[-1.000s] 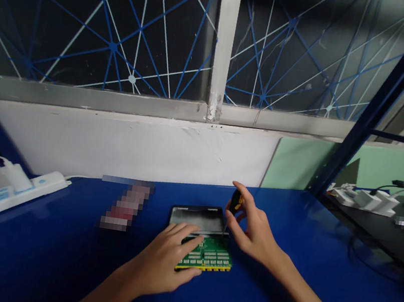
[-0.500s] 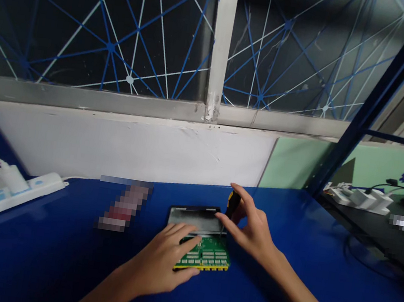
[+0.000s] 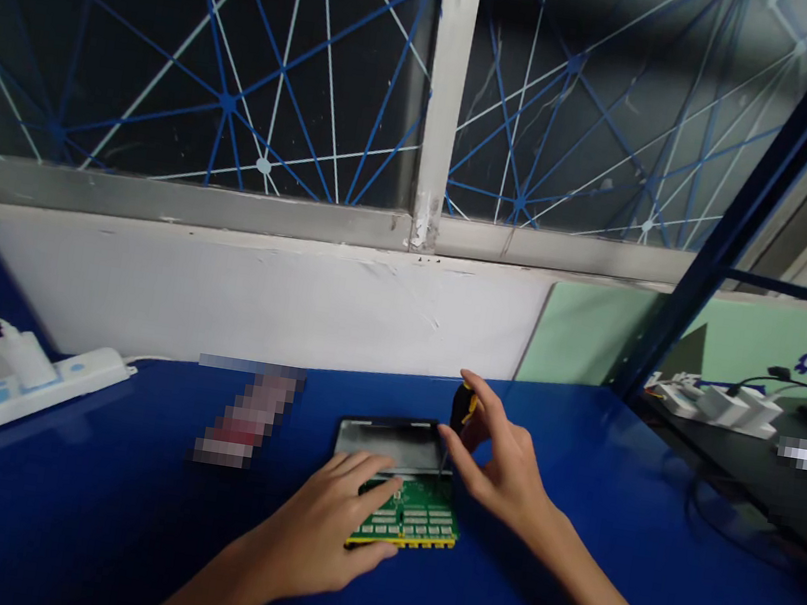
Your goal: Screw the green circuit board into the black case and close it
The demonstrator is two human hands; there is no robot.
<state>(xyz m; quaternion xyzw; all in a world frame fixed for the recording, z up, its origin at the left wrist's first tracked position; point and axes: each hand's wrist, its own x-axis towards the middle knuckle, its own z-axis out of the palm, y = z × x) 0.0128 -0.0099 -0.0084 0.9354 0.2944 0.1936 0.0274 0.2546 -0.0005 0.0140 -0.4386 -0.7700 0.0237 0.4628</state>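
Observation:
A green circuit board [image 3: 416, 524] with rows of pale chips lies on the blue table [image 3: 77, 507], joined at its far edge to a dark tray with a grey panel [image 3: 390, 439]. My left hand [image 3: 329, 524] lies flat on the board's left part, fingers stretched out and pressing it down. My right hand [image 3: 501, 459] grips a small screwdriver [image 3: 461, 414] with a black and yellow handle, held upright. Its thin shaft points down at the board's far right corner.
A white power strip [image 3: 5, 379] with a plugged charger and cable lies at the far left. A blurred reddish object [image 3: 246, 416] lies behind the left hand. White chargers [image 3: 726, 404] and cables sit on a dark bench at the right, past a blue post.
My right hand's fingers have shifted round the screwdriver handle, which stays upright over the same corner. My left hand and the board have kept still.

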